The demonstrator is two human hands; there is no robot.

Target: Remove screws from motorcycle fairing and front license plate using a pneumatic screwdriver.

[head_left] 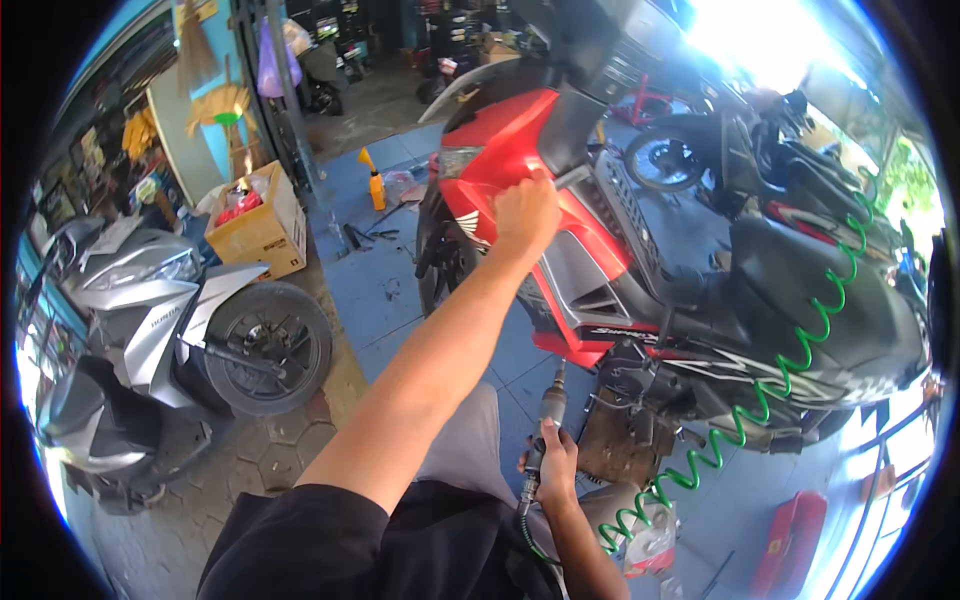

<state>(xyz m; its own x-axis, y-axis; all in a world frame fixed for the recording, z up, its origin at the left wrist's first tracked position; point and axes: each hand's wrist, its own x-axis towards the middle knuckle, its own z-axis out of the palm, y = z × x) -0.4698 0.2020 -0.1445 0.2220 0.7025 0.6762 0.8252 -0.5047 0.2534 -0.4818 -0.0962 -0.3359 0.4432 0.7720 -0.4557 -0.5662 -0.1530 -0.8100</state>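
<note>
- Right hand [556, 465]: the grip is wrapped around the tool [553, 400], lower centre; better to hold it straight, so its tip does not scratch.
- Left hand [527, 215]: at the red panel [592, 243], upper centre; its grip I cannot tell; press gently.

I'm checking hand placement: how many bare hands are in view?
2: the left hand at the red motorcycle's front fairing, and the right hand wrapped around the pneumatic tool. No others show.
</note>
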